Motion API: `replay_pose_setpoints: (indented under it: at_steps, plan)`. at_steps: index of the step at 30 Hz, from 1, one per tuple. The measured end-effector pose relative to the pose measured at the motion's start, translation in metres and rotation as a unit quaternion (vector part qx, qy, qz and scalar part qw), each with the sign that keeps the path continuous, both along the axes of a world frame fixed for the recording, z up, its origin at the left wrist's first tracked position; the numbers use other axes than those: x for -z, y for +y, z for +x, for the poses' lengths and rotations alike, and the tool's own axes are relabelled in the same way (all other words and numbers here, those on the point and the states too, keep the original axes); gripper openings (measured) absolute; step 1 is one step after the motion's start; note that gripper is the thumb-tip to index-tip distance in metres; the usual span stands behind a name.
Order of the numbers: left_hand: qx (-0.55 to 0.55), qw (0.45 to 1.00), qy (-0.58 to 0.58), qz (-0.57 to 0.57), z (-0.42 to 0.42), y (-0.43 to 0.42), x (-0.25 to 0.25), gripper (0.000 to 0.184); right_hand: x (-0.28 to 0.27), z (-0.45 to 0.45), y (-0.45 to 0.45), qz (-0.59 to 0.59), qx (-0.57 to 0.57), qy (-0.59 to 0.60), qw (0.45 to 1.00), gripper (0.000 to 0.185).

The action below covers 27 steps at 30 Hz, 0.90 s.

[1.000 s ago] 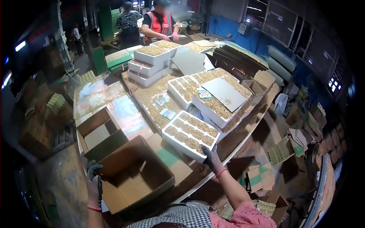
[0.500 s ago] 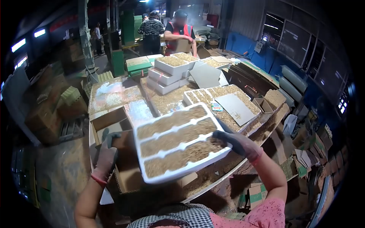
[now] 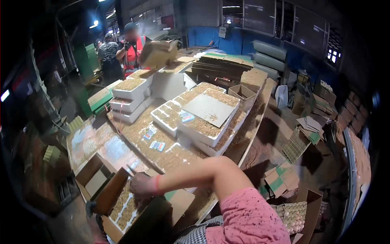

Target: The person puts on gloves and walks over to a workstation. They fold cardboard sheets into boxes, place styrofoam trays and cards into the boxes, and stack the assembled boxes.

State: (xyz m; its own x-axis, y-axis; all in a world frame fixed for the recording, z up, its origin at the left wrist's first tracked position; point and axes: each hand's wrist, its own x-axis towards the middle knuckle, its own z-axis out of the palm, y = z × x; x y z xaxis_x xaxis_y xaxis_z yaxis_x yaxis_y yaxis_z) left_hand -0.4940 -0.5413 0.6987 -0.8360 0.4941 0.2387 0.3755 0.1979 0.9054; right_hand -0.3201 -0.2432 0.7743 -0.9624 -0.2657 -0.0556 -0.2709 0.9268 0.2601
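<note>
A white foam tray (image 3: 126,207) filled with brown husk-like material lies inside an open cardboard box (image 3: 106,191) at the lower left. My gloved right hand (image 3: 142,185) reaches across to the tray's far end, by the box wall; its fingers are too dark and hidden to make out. At the box's left rim, the dark-gloved fingers of my left hand (image 3: 90,208) close over the edge, and the rest of that hand is mostly out of sight. Beside this box stands a second open carton (image 3: 91,175).
Stacked husk-filled foam trays (image 3: 128,106) stand on the table; a grey board (image 3: 211,109) covers another tray (image 3: 199,132). Small packets (image 3: 157,145) lie on loose husk. Egg trays (image 3: 294,215) sit at lower right. Across the table, a person in a red vest (image 3: 132,55) handles a carton (image 3: 158,55).
The foam tray went from between my hands down into the cardboard box. My right hand moved left across my body, and my view turned right. The person opposite has raised a carton.
</note>
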Motion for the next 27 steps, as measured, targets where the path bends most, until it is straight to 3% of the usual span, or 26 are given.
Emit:
replay_pose_setpoints:
  at_steps: [1,2,3,4,6,7,9,11,12,13,14,15,16,18,20,21,22,23,24,26,27]
  plan:
    - [-0.001,1.000,0.004,0.001,-0.020,-0.013,0.011,0.028,0.023,-0.016,0.022,-0.184,0.015,0.141,0.973,0.017]
    - [-0.043,0.999,0.009,-0.012,-0.013,-0.014,0.001,0.028,-0.024,0.010,0.058,-0.158,0.049,0.227,0.960,0.017]
    - [-0.092,0.996,0.013,-0.017,0.006,-0.001,-0.025,0.028,-0.014,-0.008,0.112,-0.053,0.168,0.357,0.917,0.019]
    - [-0.133,0.991,0.024,-0.023,0.026,0.014,-0.050,0.028,0.030,-0.018,0.198,-0.022,0.159,0.385,0.909,0.026]
    - [-0.150,0.987,0.061,-0.020,0.062,0.049,-0.095,0.028,0.060,0.020,0.258,0.053,0.303,0.483,0.820,0.032]
    - [-0.064,0.992,0.111,-0.008,0.089,0.069,-0.127,0.034,0.074,0.040,0.287,0.077,0.377,0.514,0.767,0.036]
    - [-0.034,0.990,0.137,-0.009,0.084,0.098,-0.129,0.037,0.091,0.053,0.300,0.069,0.383,0.482,0.785,0.034]
    - [0.024,0.982,0.182,-0.034,0.096,0.129,-0.140,0.042,0.061,0.071,0.276,-0.073,0.291,0.380,0.875,0.024]
    - [0.047,0.975,0.207,-0.061,0.109,0.150,-0.149,0.045,0.061,0.071,0.264,-0.149,0.251,0.389,0.874,0.022]
    - [0.086,0.974,0.197,-0.072,0.111,0.167,-0.149,0.051,0.060,0.067,0.248,-0.222,0.211,0.396,0.866,0.022]
    - [0.140,0.974,0.175,-0.008,0.125,0.191,-0.154,0.063,0.042,0.071,0.216,-0.349,0.151,0.407,0.831,0.023]
    - [0.208,0.949,0.237,-0.001,0.131,0.212,-0.155,0.080,0.024,0.074,0.185,-0.466,0.083,0.410,0.780,0.025]
    - [0.204,0.925,0.322,-0.016,0.148,0.237,-0.163,0.087,0.011,0.076,0.154,-0.588,0.052,0.331,0.736,0.023]
    - [0.279,0.914,0.182,-0.231,0.154,0.252,-0.172,0.063,-0.020,0.095,0.133,-0.511,-0.073,0.297,0.803,0.025]
    - [0.270,0.930,0.193,-0.161,0.138,0.245,-0.148,0.034,-0.017,0.098,0.167,-0.438,0.057,0.366,0.819,0.030]
    - [0.202,0.969,-0.047,-0.137,0.146,0.232,-0.159,0.019,-0.029,0.108,0.201,-0.331,0.172,0.335,0.865,0.042]
    - [0.175,0.973,-0.063,-0.135,0.133,0.210,-0.152,0.019,-0.013,0.119,0.242,-0.262,0.291,0.349,0.851,0.063]
    - [0.166,0.956,-0.161,-0.180,0.125,0.190,-0.155,0.023,0.002,0.129,0.283,-0.192,0.408,0.337,0.826,0.086]
    - [0.157,0.928,-0.256,-0.222,0.118,0.168,-0.158,0.027,0.012,0.144,0.301,-0.008,0.524,0.222,0.822,0.101]
    - [0.174,0.909,0.018,-0.378,0.092,0.116,-0.115,0.042,0.016,0.164,0.338,-0.147,0.608,0.050,0.779,0.090]
    - [0.118,0.904,0.073,-0.404,0.089,0.094,-0.108,0.056,0.023,0.175,0.338,-0.048,0.549,0.068,0.832,0.064]
